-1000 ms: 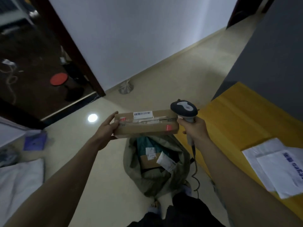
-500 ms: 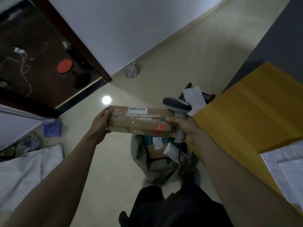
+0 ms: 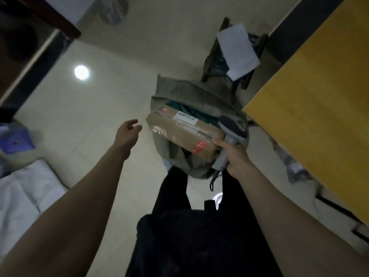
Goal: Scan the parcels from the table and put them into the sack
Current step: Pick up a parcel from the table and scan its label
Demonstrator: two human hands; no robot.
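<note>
Head view, item: cardboard parcel [image 3: 183, 131], over the mouth of the grey sack [image 3: 179, 92] on the floor, long axis from ten o'clock to four o'clock, its four-o'clock end at your right hand [image 3: 235, 154]. That hand's fingers wrap the scanner [image 3: 229, 134] handle, thumb against the parcel's corner; whether it bears the box you cannot tell. Your left hand [image 3: 127, 132], at nine o'clock of the parcel, is apart from it, fingers loose, holding nothing

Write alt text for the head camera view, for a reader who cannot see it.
A long cardboard parcel lies across the mouth of an open grey-green sack on the floor. The right hand grips a barcode scanner at the parcel's end, while the left hand hangs open beside it, touching nothing. A yellow table stands at right.
</note>
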